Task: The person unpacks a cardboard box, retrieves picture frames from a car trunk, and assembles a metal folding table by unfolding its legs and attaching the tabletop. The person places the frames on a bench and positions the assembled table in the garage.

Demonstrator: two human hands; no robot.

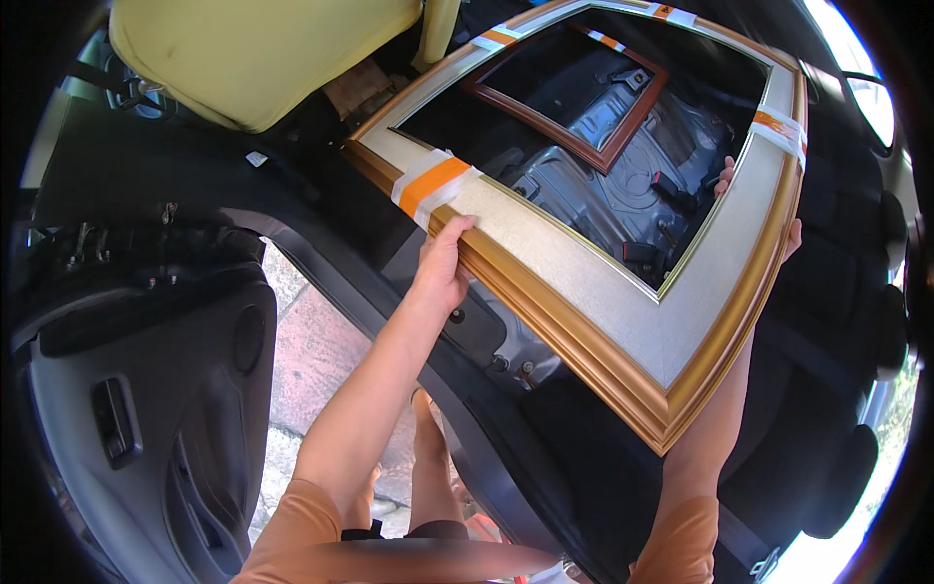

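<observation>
I hold a large gold picture frame tilted inside a car's doorway. Its wide inner border is pale silver, and the middle is open. My left hand grips the near left side, thumb on top, just below a white and orange tape band. Around the right side closes my right hand, mostly hidden behind the frame; some of its fingertips show through the opening. Through that opening a smaller reddish-brown frame is visible, also with an orange and white band. More such bands wrap the big frame's other sides.
Bare metal car floor with seat-belt buckles lies beneath the frame. A yellow-covered seat stands at upper left. The open car door is at left, beside pink paving. Dark seats line the right.
</observation>
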